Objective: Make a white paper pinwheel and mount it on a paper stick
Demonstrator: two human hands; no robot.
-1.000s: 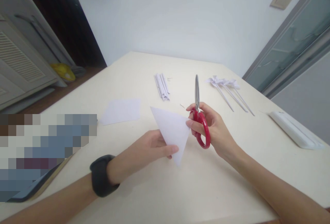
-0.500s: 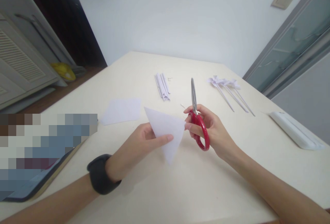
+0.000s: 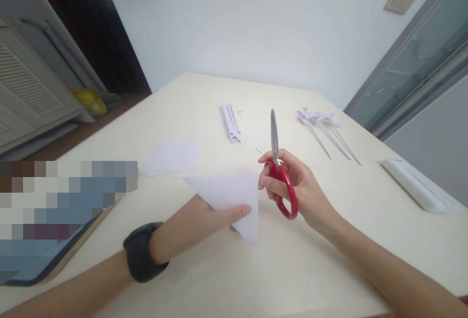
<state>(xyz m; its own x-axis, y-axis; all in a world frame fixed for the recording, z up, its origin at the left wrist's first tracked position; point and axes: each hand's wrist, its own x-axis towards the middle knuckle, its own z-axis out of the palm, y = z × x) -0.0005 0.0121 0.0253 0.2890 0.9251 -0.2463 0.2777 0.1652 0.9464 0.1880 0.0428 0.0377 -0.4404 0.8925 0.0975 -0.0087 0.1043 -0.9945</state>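
Note:
A white paper triangle (image 3: 228, 193) is pinched in my left hand (image 3: 208, 218), thumb on top and the other fingers mostly hidden beneath it. My right hand (image 3: 296, 179) grips red-handled scissors (image 3: 288, 193), their closed blades pointing up and away from me. The fingertips of my right hand are close to the paper's right edge; whether they touch it I cannot tell. Left of the triangle, a flat sheet of white paper (image 3: 171, 157) lies on the table (image 3: 292, 269).
Several rolled paper tubes (image 3: 229, 123) lie beyond my hands, with small bits (image 3: 240, 112) beside them. Three paper pinwheels (image 3: 316, 118) on sticks rest at the far right. A white, wrapped-looking pack (image 3: 417, 184) is by the right edge. A blurred-out, dark-edged object (image 3: 73, 240) occupies the left.
The paper triangle has turned, its left corner dropping down and to the left and its lower corner swinging right. My right hand, still holding the scissors, has barely shifted.

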